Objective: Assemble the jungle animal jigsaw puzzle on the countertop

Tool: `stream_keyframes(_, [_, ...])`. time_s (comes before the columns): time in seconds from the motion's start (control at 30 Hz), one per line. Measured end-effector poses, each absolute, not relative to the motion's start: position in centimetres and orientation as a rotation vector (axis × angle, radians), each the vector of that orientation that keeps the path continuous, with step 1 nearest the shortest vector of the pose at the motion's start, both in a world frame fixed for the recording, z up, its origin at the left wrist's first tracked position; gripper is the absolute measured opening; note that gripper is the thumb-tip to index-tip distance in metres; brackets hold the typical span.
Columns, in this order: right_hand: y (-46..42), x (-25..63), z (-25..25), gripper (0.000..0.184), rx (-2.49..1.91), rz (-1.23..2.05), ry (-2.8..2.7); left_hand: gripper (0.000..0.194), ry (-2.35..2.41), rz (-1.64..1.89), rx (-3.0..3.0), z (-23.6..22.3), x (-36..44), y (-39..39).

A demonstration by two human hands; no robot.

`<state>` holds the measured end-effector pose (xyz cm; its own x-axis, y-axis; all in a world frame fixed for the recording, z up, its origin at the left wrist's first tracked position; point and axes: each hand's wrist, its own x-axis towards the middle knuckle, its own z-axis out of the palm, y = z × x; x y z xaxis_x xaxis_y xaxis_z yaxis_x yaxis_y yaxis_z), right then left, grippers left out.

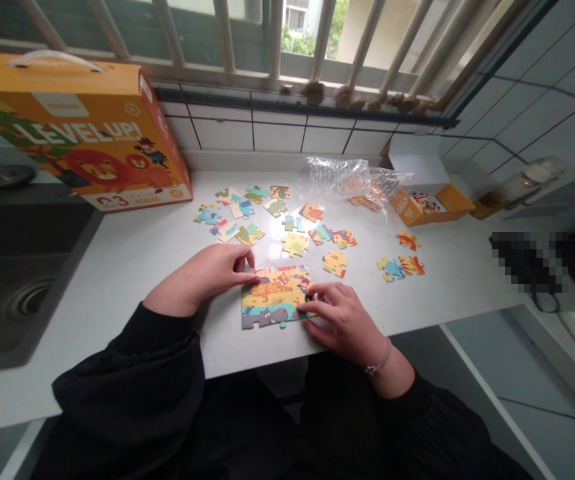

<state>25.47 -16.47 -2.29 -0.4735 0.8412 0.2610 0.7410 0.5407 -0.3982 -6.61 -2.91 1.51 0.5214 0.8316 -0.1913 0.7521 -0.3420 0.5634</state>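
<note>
A partly joined jigsaw puzzle [272, 300] lies flat on the white counter before me, showing a leopard and a grey hippo. At its upper left corner, my left hand [224, 270] is closed, thumb and forefinger on a corner puzzle piece that they partly cover. My right hand [340, 313] rests at the puzzle's right edge, fingers apart and fingertips touching the pieces there. Several loose puzzle pieces [294, 245] are scattered behind the joined part. A yellow piece [336, 263] lies just beyond my right hand.
An orange puzzle box [82, 133] stands at the back left, beside a sink [57, 267]. Clear plastic bags [342, 177] and a small open orange box [430, 207] sit at the back right. More pieces [401, 267] lie to the right. A barred window runs behind.
</note>
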Motion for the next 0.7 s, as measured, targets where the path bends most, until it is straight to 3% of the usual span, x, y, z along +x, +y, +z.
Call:
stream_keyframes(0.2, [-16.5, 25.5, -2.6, 0.038, -1.282, 0.341, -2.24, 0.032, 1.283, 0.154, 2.156, 1.7, -6.5, -2.8])
stream_keyframes(0.47, [-16.0, 28.4, -3.4, 0.016, -1.68, 0.001, -1.753, 0.034, 1.31, 0.169, 2.147, 2.2, -6.3, -3.0])
stream_keyframes(0.7, [-15.6, 34.1, -4.5, 0.047, -2.145, -0.275, -1.456, 0.027, 1.305, 0.156, 2.147, 2.2, -6.3, -3.1])
